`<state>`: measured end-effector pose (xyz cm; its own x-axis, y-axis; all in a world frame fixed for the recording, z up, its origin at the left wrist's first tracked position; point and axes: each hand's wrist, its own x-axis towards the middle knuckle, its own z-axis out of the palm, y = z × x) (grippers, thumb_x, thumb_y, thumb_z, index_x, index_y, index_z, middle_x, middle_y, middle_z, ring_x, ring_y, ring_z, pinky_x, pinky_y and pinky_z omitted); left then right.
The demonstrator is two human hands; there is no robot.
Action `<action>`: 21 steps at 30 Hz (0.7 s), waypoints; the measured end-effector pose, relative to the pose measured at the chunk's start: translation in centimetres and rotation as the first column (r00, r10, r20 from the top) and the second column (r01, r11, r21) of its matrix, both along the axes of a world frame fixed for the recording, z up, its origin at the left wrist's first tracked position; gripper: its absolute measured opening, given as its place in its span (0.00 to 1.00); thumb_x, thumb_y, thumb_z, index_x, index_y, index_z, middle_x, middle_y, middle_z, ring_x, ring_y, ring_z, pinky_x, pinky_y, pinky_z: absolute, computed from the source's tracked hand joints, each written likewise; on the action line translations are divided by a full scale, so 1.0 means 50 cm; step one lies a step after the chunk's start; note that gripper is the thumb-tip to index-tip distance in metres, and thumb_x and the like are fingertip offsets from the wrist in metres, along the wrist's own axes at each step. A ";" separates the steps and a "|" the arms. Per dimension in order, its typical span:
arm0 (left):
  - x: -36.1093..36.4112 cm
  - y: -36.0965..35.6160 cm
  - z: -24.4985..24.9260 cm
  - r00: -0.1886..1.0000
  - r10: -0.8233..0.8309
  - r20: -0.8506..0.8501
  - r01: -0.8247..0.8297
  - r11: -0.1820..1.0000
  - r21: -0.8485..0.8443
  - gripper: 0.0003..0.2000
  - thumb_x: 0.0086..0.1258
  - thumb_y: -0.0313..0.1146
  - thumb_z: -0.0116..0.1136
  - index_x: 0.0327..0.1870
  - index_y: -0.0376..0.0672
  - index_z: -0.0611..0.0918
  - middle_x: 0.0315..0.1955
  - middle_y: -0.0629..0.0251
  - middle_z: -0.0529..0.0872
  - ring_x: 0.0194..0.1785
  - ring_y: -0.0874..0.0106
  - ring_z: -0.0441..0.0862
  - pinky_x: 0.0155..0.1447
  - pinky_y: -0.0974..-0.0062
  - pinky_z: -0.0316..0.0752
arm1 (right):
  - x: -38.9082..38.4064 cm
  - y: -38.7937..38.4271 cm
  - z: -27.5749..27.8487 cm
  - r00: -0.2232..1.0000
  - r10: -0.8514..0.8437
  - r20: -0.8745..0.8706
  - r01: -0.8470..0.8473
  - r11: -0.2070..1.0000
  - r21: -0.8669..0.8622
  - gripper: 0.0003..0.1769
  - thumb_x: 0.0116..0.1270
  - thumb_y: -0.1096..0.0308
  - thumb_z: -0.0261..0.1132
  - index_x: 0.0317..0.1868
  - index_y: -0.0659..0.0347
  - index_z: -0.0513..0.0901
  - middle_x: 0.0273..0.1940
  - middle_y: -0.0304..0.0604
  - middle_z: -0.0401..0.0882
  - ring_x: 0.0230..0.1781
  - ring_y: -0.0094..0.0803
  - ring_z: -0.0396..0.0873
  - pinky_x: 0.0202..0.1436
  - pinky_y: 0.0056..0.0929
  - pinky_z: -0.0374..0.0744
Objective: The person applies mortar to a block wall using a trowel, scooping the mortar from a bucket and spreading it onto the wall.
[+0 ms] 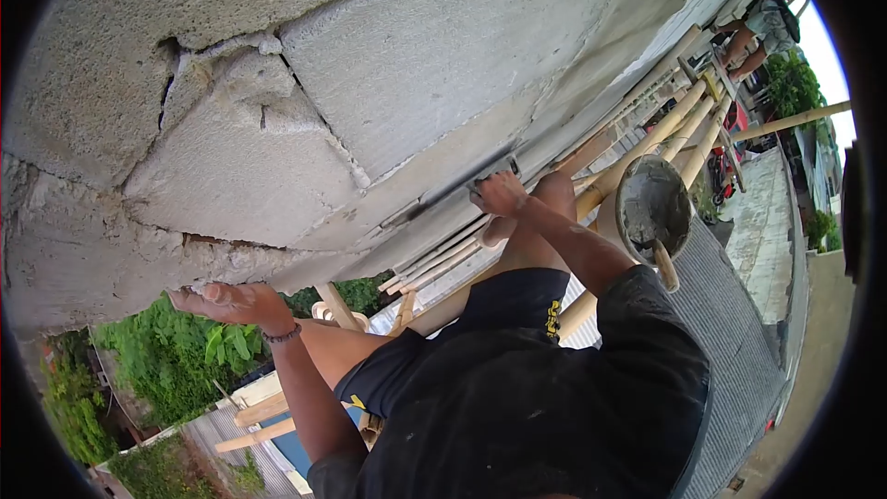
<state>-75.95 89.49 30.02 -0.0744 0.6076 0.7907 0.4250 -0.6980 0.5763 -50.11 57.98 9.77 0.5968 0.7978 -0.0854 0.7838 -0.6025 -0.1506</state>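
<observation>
My left hand is stretched out with its fingers against the lower edge of the block wall; it holds nothing. My right hand is closed around a plastering trowel, whose flat blade lies along the wall and shows mostly edge-on. Its handle is hidden by my fingers. Open joints and cracks run between the grey blocks, with rough mortar around them. Beside my right forearm stands a bucket with grey mortar inside, and a wooden handle sticks out over its rim.
Bamboo scaffold poles run along the wall beneath me. Another person works further along the scaffold at the upper right. Far below lie a corrugated roof and green plants.
</observation>
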 end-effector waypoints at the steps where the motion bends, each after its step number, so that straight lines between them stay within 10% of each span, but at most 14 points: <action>1: -0.004 -0.002 0.003 0.999 -0.027 -0.018 0.027 0.999 -0.017 0.46 0.74 0.67 0.22 0.66 0.23 0.62 0.61 0.36 0.67 0.67 0.46 0.65 0.72 0.51 0.58 | 0.002 0.001 0.034 1.000 -0.006 0.010 0.006 1.000 -0.001 0.21 0.64 0.51 0.60 0.28 0.62 0.86 0.27 0.55 0.83 0.30 0.51 0.84 0.40 0.46 0.81; 16: -0.007 -0.019 0.034 0.972 -0.210 0.106 0.202 0.977 0.074 0.40 0.75 0.64 0.37 0.68 0.29 0.64 0.62 0.45 0.67 0.67 0.51 0.65 0.70 0.51 0.58 | 0.040 -0.053 0.978 0.803 -0.312 0.508 0.007 0.857 0.515 0.21 0.61 0.55 0.69 0.40 0.70 0.83 0.29 0.61 0.80 0.32 0.54 0.82 0.40 0.43 0.79; 18: -0.007 -0.025 0.039 0.968 -0.227 0.106 0.224 0.974 0.038 0.40 0.75 0.64 0.38 0.68 0.30 0.64 0.62 0.46 0.67 0.67 0.52 0.64 0.70 0.51 0.58 | 0.095 -0.074 1.063 0.587 -0.242 0.773 -0.431 0.714 0.551 0.24 0.62 0.54 0.69 0.44 0.71 0.80 0.34 0.63 0.81 0.36 0.54 0.81 0.45 0.42 0.78; 21: -0.001 -0.019 0.037 0.957 -0.257 0.132 0.251 0.966 0.057 0.40 0.74 0.64 0.38 0.68 0.30 0.64 0.62 0.47 0.66 0.66 0.52 0.64 0.70 0.52 0.58 | 0.035 -0.086 1.089 0.689 -0.434 0.580 -0.151 0.697 0.701 0.23 0.60 0.56 0.67 0.36 0.75 0.80 0.30 0.66 0.79 0.33 0.57 0.81 0.39 0.46 0.77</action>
<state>-76.00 88.53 31.88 -0.0308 0.5894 0.8073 0.1496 -0.7958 0.5867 -48.38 53.66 64.20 0.3511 0.3456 0.8702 0.7383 -0.6738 -0.0303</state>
